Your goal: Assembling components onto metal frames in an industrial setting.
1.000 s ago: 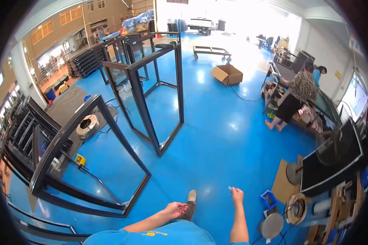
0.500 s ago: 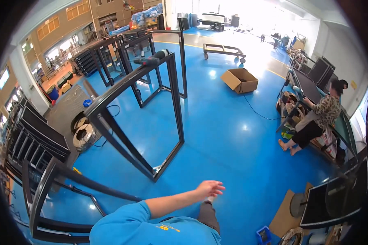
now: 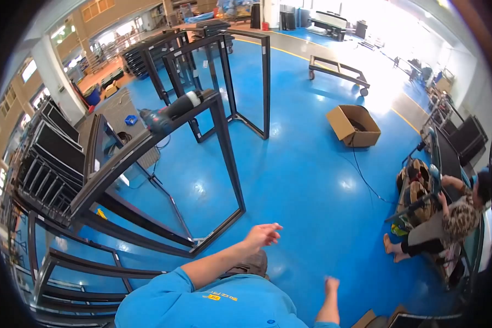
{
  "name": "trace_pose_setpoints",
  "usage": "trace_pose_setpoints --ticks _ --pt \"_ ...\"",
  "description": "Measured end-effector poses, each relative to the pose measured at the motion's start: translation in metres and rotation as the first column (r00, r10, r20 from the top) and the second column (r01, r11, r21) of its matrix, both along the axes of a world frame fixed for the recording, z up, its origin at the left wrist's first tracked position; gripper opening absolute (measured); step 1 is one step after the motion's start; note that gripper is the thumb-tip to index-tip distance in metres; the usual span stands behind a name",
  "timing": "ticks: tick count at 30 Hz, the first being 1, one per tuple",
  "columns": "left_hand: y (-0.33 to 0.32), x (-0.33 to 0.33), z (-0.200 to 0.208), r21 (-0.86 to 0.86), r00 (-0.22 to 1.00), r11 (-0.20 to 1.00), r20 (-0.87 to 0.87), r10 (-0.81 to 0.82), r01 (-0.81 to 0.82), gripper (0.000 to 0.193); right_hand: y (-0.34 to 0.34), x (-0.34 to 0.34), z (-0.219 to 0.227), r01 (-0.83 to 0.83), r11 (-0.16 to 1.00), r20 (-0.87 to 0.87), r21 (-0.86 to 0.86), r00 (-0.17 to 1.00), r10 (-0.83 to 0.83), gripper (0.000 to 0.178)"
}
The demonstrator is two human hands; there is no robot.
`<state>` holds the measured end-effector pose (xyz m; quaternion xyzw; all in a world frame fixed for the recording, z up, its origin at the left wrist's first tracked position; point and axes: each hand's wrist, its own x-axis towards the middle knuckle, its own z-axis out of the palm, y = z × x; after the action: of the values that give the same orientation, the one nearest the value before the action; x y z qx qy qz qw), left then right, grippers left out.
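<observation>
My left hand [image 3: 263, 236] is held out in front of my body over the blue floor, empty, with its fingers loosely bent and apart. My right hand [image 3: 331, 284] hangs lower down on the right, its fingers too small and foreshortened to make out. Closest to my left hand stands a large black rectangular frame [image 3: 230, 156], upright on the floor and not touched by me. On its top bar lies a cordless power drill [image 3: 172, 112] with a dark body and a pale end.
More black frames [image 3: 266, 82] stand upright behind, and others [image 3: 87, 268] lean at the lower left. An open cardboard box [image 3: 361, 128] with a cable trailing out sits right of centre. Beyond it is a wheeled cart [image 3: 339, 72]. A person [image 3: 448, 213] works at a bench on the right.
My view has shifted closer to the frame with the drill, which now looks larger. My right hand has come into view. The co-worker appears farther right and lower, bending forward.
</observation>
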<state>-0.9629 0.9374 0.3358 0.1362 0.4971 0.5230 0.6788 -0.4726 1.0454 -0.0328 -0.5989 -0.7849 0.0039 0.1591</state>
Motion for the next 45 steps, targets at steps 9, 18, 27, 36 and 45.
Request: trace_pose_setpoints --ticks 9,18,27,36,45 --pt "0.146 -0.119 -0.088 -0.257 0.896 0.89 0.146 0.42 -0.376 0.034 0.304 -0.22 0.105 -0.184 0.905 -0.721 -0.384 0.671 -0.17 0.034" --pt "0.388 -0.172 -0.025 -0.031 0.96 0.961 0.058 0.275 -0.274 0.031 0.357 -0.293 0.122 -0.23 0.957 -0.266 -0.177 0.947 0.178 0.019" --pt "0.52 -0.283 -0.046 -0.183 0.866 0.852 -0.002 0.499 -0.491 0.029 0.465 -0.389 0.221 -0.012 0.928 -0.574 -0.373 0.789 -0.221 0.03" --pt "0.605 -0.399 -0.002 -0.014 0.724 0.728 -0.124 0.679 -0.685 0.029 0.864 -0.651 0.209 -0.416 0.868 -0.596 -0.271 0.781 0.189 0.037" --pt "0.623 -0.508 0.018 0.004 0.595 0.627 -0.308 0.742 -0.779 0.039 0.848 -0.983 0.531 -0.78 0.587 -0.896 -0.217 0.397 0.197 0.03"
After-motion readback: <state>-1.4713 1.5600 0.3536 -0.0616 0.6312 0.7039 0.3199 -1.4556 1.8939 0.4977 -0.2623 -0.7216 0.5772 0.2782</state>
